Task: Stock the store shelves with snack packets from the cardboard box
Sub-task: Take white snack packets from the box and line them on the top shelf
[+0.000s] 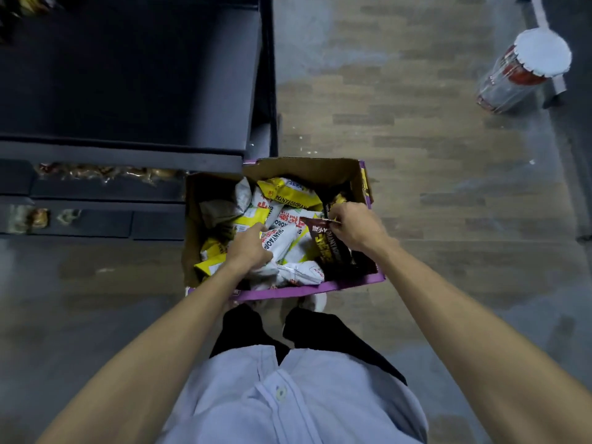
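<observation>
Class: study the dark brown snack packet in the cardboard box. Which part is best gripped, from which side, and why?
Grip the flat sealed top edge of the dark brown packet, coming from above on the right. It stands tilted at the right side of the cardboard box with that thin seam uppermost and free, where the right hand pinches it.

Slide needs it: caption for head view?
Left hand among white packets, right hand pinching a brown packet, inside the cardboard box by dark shelves.
</observation>
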A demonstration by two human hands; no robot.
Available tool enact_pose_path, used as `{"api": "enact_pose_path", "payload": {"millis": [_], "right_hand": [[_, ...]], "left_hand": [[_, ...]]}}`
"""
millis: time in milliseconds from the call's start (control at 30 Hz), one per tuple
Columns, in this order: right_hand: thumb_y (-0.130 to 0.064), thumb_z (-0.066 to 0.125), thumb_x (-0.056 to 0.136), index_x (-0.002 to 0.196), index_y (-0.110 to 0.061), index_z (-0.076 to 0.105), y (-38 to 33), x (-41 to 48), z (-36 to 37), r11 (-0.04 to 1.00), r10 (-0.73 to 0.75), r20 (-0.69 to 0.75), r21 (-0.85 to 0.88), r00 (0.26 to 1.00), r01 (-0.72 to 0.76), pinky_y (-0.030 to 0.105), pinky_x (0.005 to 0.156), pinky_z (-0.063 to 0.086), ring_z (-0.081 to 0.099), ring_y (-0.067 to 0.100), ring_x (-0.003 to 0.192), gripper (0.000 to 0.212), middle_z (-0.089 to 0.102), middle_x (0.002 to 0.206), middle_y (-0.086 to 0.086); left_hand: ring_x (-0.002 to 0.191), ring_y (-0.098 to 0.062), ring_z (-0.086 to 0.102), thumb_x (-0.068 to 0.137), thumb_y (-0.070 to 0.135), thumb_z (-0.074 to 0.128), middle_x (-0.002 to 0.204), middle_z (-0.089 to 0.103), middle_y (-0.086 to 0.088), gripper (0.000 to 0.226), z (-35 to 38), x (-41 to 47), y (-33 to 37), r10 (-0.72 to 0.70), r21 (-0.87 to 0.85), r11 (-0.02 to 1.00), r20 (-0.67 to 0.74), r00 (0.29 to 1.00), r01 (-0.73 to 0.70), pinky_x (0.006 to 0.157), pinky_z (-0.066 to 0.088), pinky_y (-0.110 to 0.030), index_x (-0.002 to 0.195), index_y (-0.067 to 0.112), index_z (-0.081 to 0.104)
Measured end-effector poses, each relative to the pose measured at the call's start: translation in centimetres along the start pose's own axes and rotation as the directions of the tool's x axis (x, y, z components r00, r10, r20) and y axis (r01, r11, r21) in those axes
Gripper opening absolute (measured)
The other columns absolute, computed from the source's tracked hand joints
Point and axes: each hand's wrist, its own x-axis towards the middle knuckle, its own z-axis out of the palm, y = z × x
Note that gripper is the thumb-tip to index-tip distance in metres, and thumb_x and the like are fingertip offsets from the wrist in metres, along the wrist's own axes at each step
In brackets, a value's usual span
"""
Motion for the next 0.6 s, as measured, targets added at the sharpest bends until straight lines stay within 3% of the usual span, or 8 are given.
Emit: {"api": "enact_pose_path", "payload": {"millis": [133, 267, 367, 467, 600], "right_hand": [[-0.018, 0.054, 0.094, 0.113, -0.013, 0.058, -0.1, 1.6, 0.3, 1.000, 0.006, -0.089, 0.031, 0.996, -0.003, 0.045, 0.073, 0.053, 0.061, 0.039, 0.089, 0.020, 0.058, 0.108, 0.012], [-0.009, 0.056, 0.091, 0.113, -0.008, 0.054, -0.3, 1.6, 0.1, 0.999, 0.017, -0.178, -0.030, 0.984, -0.023, 0.039, 0.064, 0.043, 0.059, 0.038, 0.089, 0.022, 0.052, 0.113, 0.014], [-0.007, 0.057, 0.089, 0.111, -0.009, 0.053, -0.7, 0.5, 0.6, 0.995, 0.038, -0.219, -0.082, 0.975, -0.057, 0.038, 0.061, 0.038, 0.057, 0.034, 0.090, 0.022, 0.049, 0.113, 0.013], [-0.014, 0.056, 0.093, 0.117, -0.011, 0.052, -1.3, -0.5, 2.0, 0.991, 0.081, -0.162, -0.089, 0.983, -0.097, 0.038, 0.059, 0.041, 0.061, 0.034, 0.084, 0.025, 0.047, 0.118, 0.013], [-0.032, 0.056, 0.095, 0.146, -0.012, 0.033, -2.5, -0.5, 3.8, 0.979, 0.200, -0.046, -0.036, 0.979, -0.202, 0.042, 0.071, 0.048, 0.058, 0.039, 0.103, 0.059, 0.021, 0.152, 0.023]], "left_hand": [[0.104, -0.033, 0.053, 0.079, 0.015, 0.069, 0.101, 0.063, -0.011, 0.060, -1.2, -1.3, -0.6, -0.012, -0.056, 0.998, -0.071, 0.997, 0.008, 0.074, 0.044, -0.036, 0.134, 0.023, 0.048], [0.086, -0.026, 0.052, 0.076, 0.016, 0.070, 0.084, 0.061, -0.005, 0.056, -1.7, -2.2, -0.7, -0.012, -0.131, 0.991, -0.138, 0.990, -0.006, 0.068, 0.042, -0.033, 0.129, 0.022, 0.052], [0.083, -0.025, 0.055, 0.077, 0.017, 0.070, 0.088, 0.064, -0.006, 0.052, -1.9, -2.7, -0.7, 0.014, -0.147, 0.988, -0.214, 0.977, -0.047, 0.068, 0.044, -0.035, 0.126, 0.022, 0.053], [0.089, -0.027, 0.060, 0.081, 0.019, 0.068, 0.099, 0.065, -0.004, 0.049, -1.9, -2.6, -0.9, 0.067, -0.112, 0.988, -0.333, 0.940, -0.110, 0.069, 0.050, -0.038, 0.127, 0.023, 0.050], [0.098, -0.034, 0.057, 0.085, 0.019, 0.065, 0.110, 0.058, -0.013, 0.053, -1.0, -1.4, -1.4, 0.127, 0.122, 0.989, -0.433, 0.892, -0.081, 0.073, 0.051, -0.044, 0.134, 0.019, 0.046]]}}
